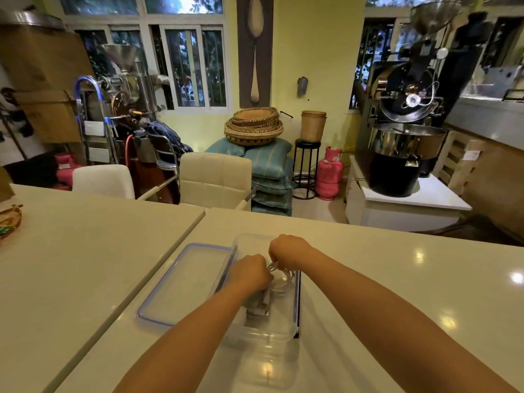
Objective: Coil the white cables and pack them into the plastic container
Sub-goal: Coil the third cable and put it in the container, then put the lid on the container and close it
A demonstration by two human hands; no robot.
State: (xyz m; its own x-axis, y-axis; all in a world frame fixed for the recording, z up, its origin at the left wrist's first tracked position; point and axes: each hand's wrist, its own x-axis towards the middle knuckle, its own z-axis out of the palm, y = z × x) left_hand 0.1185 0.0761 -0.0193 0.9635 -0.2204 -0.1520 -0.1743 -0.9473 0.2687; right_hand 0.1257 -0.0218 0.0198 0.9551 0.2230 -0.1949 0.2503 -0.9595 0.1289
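A clear plastic container [295, 307] stands open on the white table, near its front middle. Both my hands reach into it. My left hand [249, 272] is closed over a bundle of white cable [280, 282] that loops inside the container. My right hand [289, 249] pinches the top of the same cable loops just beyond the left hand. A small dark and white plug or adapter [259, 306] lies inside below my left wrist, partly hidden. The container's clear lid [184, 282] with a blue seal lies flat on the table to the left.
The white table [397, 279] has a seam running diagonally at the left. A woven tray [10, 219] sits at the far left edge. Two cream chairs [215, 178] stand behind the table, with baskets, cushions, a pink gas cylinder and roasting machines beyond.
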